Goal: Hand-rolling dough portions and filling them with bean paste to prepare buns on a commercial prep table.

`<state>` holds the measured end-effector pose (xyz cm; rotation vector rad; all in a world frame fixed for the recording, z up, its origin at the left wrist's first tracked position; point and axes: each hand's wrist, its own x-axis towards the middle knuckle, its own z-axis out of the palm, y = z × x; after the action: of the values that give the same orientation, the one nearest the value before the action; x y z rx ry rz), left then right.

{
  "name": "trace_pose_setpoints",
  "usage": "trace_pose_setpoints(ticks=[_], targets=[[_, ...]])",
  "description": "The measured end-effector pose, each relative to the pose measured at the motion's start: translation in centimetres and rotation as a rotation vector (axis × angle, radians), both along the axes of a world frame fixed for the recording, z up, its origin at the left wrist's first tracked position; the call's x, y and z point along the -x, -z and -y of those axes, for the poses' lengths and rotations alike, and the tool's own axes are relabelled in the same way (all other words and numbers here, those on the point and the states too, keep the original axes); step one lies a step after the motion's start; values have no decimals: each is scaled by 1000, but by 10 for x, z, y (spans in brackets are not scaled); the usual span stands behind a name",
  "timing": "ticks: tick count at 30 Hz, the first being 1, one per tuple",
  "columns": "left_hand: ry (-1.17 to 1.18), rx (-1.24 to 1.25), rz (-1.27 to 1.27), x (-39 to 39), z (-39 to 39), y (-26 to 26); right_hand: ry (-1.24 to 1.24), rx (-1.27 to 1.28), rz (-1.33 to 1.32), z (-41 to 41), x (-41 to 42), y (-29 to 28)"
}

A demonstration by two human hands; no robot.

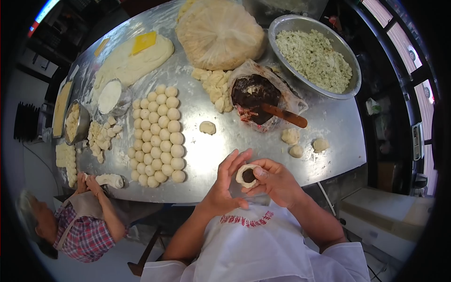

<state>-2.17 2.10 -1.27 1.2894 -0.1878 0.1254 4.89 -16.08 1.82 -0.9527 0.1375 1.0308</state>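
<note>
My right hand (276, 181) grips a small cup of dough (240, 175) with dark filling (249, 175) in its open middle, the thumb at its rim. Beside it, to the left, my left hand (225, 183) is curved with fingers apart; it holds nothing that I can see. Beyond my hands, a plastic bag of dark paste (252, 91) has a brown spatula (285, 115) stuck in it. Rows of round dough balls (155, 137) stand to the left. One dough piece (207, 127) lies between them and the bag, and several lumps (290, 136) lie to the right.
A metal bowl of pale green-flecked filling (315, 60) stands at the back right, next to a big plastic bag of yellowish dough (222, 35). Flattened dough (141, 63) bears a yellow scraper (143, 43). At the lower left, a co-worker (84, 222) handles a dough roll (111, 180).
</note>
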Motion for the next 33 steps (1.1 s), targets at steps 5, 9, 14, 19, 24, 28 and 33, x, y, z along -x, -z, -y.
trace_pose_setpoints(ticks=[5, 9, 14, 19, 24, 28, 33], targets=[[-60, -391, 21, 6, 3, 25, -8, 117, 93, -10, 6, 8], [-245, -428, -79, 3, 10, 21, -134, 342, 265, -19, 11, 8], [-411, 45, -435, -9, 21, -2, -98, 141, 444, -8, 20, 12], [-267, 390, -591, -24, 20, -13, 22, 614, 1463, -6, 19, 21], [-373, -211, -207, -13, 24, 0, -5, 520, 1451, -6, 14, 15], [-397, -252, -20, -14, 18, -4, 463, 104, 657, -35, 26, 14], [-112, -598, 12, -14, -2, -31, -11, -66, 132, -4, 5, 15]])
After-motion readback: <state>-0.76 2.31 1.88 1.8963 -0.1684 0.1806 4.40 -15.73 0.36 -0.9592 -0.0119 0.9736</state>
